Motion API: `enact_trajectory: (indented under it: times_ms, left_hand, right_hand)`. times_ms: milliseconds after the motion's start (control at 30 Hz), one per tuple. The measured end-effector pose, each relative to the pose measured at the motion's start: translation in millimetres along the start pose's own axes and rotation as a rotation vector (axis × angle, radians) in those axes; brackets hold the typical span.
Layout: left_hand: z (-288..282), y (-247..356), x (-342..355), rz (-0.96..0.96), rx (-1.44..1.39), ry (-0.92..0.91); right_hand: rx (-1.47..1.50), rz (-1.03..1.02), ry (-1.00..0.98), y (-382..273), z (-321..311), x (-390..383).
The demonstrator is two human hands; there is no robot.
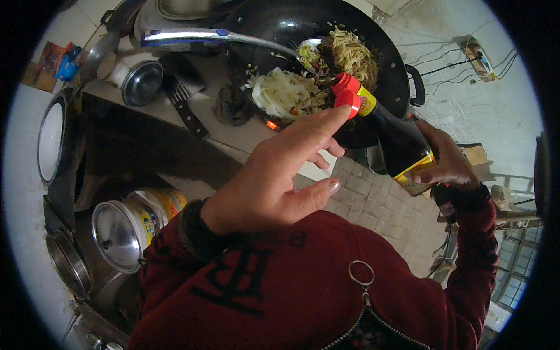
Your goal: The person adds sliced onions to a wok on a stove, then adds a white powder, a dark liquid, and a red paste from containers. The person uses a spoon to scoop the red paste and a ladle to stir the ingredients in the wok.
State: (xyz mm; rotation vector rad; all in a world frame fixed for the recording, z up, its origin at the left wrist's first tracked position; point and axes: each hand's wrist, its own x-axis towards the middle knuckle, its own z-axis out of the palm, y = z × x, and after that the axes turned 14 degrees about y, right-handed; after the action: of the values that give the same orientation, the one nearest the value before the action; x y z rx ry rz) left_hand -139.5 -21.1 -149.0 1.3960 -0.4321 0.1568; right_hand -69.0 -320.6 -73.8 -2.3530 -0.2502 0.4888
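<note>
A dark sauce bottle (402,140) with a yellow label is held tilted over the near right rim of a black wok (396,70). My right hand (446,157) is wrapped round its lower part. Its red flip cap (347,99) is raised, and the neck points up-left over the food. My left hand (280,175) is stretched out with fingers apart, the index fingertip at the cap. In the wok lie brownish noodles (353,58), pale white strips (277,93) and chopped bits. A metal ladle (251,38) rests across the rim, its bowl holding chopped green pieces.
Left of the wok, a cleaver (181,70), a fork (178,90) and a dark scrubber (232,105) lie on the counter. A dark pot lid (143,83) is farther left. A lidded metal pot (116,233) stands at lower left. Wires (455,67) hang on the right wall.
</note>
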Motion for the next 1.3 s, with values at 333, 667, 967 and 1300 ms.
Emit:
enact_trajectory:
  times_ms: [333,667,967,1300]
  left_hand:
    - [-4,23,36,-0.040,0.073,-0.097]
    - [16,36,105,-0.189,0.139,-0.253]
    - [63,-6,113,-0.046,0.129,-0.246]
    - [60,-17,134,-0.102,0.180,-0.280]
  right_hand:
    - [0.104,-0.040,0.167,12,14,-16]
    - [0.273,-0.021,0.261,37,7,-27]
    - [0.365,0.071,0.233,56,-16,-38]
    - [0.259,0.001,0.208,57,-29,-33]
